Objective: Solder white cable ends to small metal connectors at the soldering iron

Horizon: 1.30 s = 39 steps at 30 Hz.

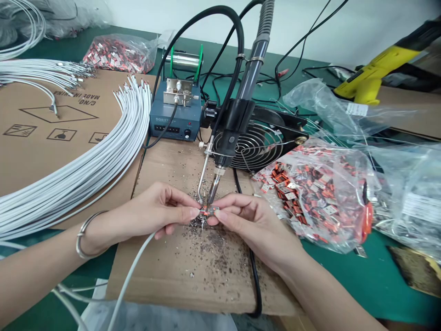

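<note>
My left hand [156, 209] pinches the end of a white cable [132, 271] that trails off toward me. My right hand [248, 218] pinches a small red connector part [209, 210] from the right. Both hands meet under the tip of a fixed soldering iron [234, 124], which points down at the part, with a thin solder feed tube [204, 172] beside it. They hover over a wooden board [179, 271] speckled with solder bits.
A bundle of white cables [103, 156] curves over cardboard [34, 119] at left. A blue soldering station [175, 117] and a black fan [262, 142] stand behind. An open bag of red connector parts [310, 193] lies right, another bag [120, 53] at back. A yellow tool [375, 73] sits far right.
</note>
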Available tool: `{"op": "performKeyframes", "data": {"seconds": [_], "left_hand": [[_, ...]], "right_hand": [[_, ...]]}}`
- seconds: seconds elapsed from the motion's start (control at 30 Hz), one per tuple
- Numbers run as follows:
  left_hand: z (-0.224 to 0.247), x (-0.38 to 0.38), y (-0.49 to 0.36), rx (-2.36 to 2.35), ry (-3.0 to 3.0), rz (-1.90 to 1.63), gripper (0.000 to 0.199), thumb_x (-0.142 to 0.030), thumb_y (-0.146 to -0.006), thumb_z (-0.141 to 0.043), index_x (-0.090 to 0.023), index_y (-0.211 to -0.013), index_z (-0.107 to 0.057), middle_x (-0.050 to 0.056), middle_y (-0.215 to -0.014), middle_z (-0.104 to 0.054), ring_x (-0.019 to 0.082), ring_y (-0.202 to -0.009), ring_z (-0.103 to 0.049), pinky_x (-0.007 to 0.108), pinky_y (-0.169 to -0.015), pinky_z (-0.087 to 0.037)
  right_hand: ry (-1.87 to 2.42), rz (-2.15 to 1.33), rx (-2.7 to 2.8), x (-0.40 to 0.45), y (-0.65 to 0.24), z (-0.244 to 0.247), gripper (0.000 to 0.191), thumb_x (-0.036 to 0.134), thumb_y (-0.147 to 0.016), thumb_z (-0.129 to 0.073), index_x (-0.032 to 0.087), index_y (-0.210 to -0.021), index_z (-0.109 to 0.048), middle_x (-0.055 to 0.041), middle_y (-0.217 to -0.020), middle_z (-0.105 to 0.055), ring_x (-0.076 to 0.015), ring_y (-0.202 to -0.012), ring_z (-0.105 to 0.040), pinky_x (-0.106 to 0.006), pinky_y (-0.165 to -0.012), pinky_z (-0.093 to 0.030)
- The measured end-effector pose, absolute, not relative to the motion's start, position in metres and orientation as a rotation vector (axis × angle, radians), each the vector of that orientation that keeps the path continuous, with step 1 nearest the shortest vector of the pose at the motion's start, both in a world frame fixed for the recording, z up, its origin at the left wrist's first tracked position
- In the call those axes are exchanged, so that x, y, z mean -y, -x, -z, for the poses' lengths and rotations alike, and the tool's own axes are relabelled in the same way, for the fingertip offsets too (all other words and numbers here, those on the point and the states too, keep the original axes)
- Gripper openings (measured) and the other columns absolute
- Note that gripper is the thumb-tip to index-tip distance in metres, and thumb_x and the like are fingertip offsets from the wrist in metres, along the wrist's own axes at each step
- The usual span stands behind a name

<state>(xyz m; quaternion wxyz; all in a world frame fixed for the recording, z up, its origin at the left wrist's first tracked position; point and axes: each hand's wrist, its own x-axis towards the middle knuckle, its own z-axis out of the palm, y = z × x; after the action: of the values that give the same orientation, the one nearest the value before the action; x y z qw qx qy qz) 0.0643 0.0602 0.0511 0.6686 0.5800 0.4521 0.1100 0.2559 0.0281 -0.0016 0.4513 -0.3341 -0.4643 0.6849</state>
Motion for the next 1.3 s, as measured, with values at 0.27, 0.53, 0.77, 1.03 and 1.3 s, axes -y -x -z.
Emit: {"op": "performKeyframes", "data": {"seconds": [0.27,0.53,0.77,1.03,1.3], "left_hand": [[-0.052,-0.06,-0.066,-1.038,-1.313,-0.227,0.024,-0.027,-0.079,-0.059,-0.008,-0.094,-0.063,-0.005,-0.043,-0.04,0.002,-0.035,-0.031,0.01,-0.03,-0.028],[-0.056,-0.062,-0.068,-1.114,-1.397,-0.152,0.026,-0.028,-0.082,-0.055,-0.008,-0.097,-0.061,-0.004,-0.045,-0.042,0.002,-0.036,-0.035,0.011,-0.034,-0.032],[-0.046,-0.063,-0.062,-1.006,-1.48,-0.219,0.03,-0.034,-0.08,-0.057,-0.009,-0.096,-0.064,-0.001,-0.056,-0.047,0.004,-0.043,-0.041,0.012,-0.036,-0.038],[-0.042,-0.063,-0.061,-0.92,-1.452,-0.293,0.026,-0.031,-0.08,-0.057,-0.008,-0.09,-0.063,-0.001,-0.058,-0.047,0.003,-0.042,-0.041,0.01,-0.035,-0.038],[-0.037,-0.061,-0.06,-0.941,-1.425,-0.307,0.026,-0.034,-0.082,-0.055,-0.009,-0.088,-0.056,-0.002,-0.052,-0.047,0.004,-0.041,-0.043,0.011,-0.036,-0.038]], "right_hand": [[0.858,-1.685,1.129,-0.029,-0.255,-0.002,0.013,0.022,-0.075,-0.068,0.014,-0.084,-0.064,-0.0055,-0.073,-0.065,-0.0063,-0.066,-0.062,-0.009,-0.061,-0.046],[0.869,-1.64,1.159,-0.029,-0.251,-0.002,0.009,0.02,-0.075,-0.067,0.016,-0.082,-0.063,-0.0037,-0.074,-0.066,-0.0039,-0.066,-0.061,-0.006,-0.061,-0.045],[0.925,-1.577,1.227,-0.029,-0.252,-0.002,0.01,0.019,-0.075,-0.065,0.013,-0.082,-0.062,-0.0048,-0.072,-0.065,-0.0045,-0.064,-0.06,-0.007,-0.059,-0.044],[0.931,-1.59,1.268,-0.031,-0.253,-0.002,0.016,0.023,-0.074,-0.066,0.011,-0.083,-0.061,-0.0061,-0.071,-0.065,-0.0057,-0.064,-0.06,-0.009,-0.06,-0.045],[0.957,-1.617,1.266,-0.03,-0.255,-0.004,0.017,0.024,-0.074,-0.066,0.01,-0.081,-0.06,-0.0064,-0.075,-0.065,-0.0055,-0.067,-0.061,-0.009,-0.061,-0.045]]}}
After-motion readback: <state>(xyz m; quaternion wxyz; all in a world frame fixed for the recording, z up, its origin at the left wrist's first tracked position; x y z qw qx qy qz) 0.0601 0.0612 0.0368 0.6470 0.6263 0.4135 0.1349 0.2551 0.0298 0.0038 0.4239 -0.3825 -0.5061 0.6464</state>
